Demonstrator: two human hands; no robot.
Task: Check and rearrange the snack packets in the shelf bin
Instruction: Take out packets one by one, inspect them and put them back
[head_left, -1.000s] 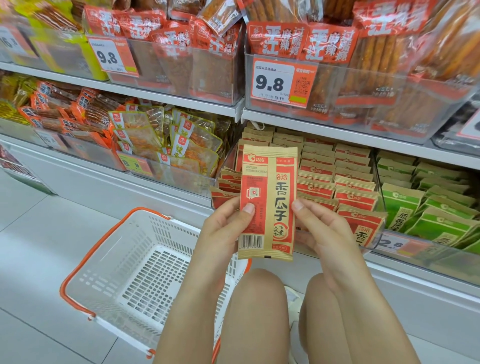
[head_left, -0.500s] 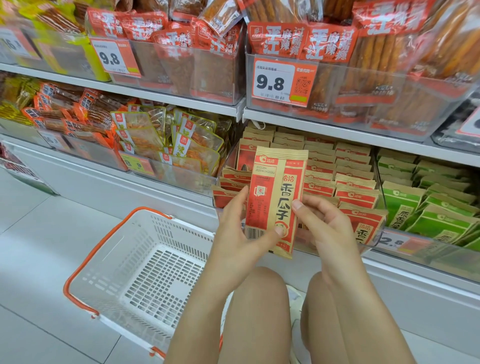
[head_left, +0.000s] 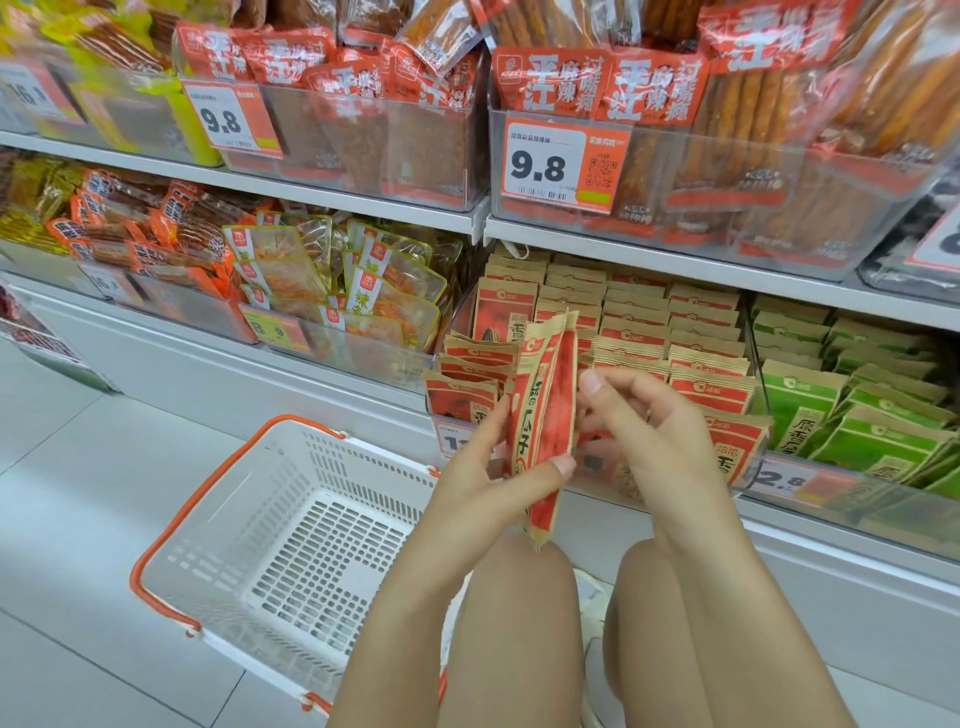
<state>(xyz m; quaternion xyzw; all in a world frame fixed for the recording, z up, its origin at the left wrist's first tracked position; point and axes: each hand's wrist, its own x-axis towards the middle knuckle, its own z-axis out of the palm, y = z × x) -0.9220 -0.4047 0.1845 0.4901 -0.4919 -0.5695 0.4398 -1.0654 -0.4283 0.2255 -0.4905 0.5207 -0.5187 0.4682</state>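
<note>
Left hand pinches red-kraft packet marked 香瓜子, edge-on; right hand fingers curled, grip unclear.

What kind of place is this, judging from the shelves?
Most likely a shop's snack aisle: shelf bins full of packets, price tags reading 9.8, and a basket on the floor.

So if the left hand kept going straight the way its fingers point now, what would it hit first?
Probably the red packets standing at the front left of the shelf bin. The left hand holds the packet with its fingers pointing up and forward toward them, though depth is hard to judge.
</note>
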